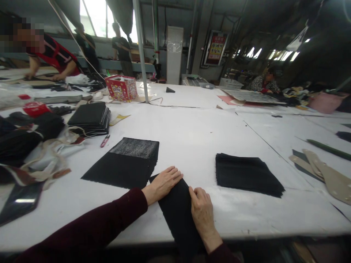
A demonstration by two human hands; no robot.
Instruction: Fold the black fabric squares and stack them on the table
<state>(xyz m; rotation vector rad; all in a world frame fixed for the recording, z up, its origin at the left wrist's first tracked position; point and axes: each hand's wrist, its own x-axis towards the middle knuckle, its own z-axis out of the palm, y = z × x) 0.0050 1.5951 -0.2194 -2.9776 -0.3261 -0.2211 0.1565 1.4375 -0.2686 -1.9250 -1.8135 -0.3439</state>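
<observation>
A black fabric piece lies at the table's front, its lower end hanging past the edge. My left hand rests flat on its far end, fingers stretched out and close together. Along the right side of the same piece, my right hand has its fingers curled, with the edge pinched at the index finger and thumb. Left of it is a stack of black fabric pieces, with a speckled grey strip on its top sheet. Another black fabric stack lies to the right.
A white table spreads ahead. On the left are pink thread snips, a pile of dark folded pieces, a red patterned box and a metal pole. Beige templates lie right. Other people work farther back.
</observation>
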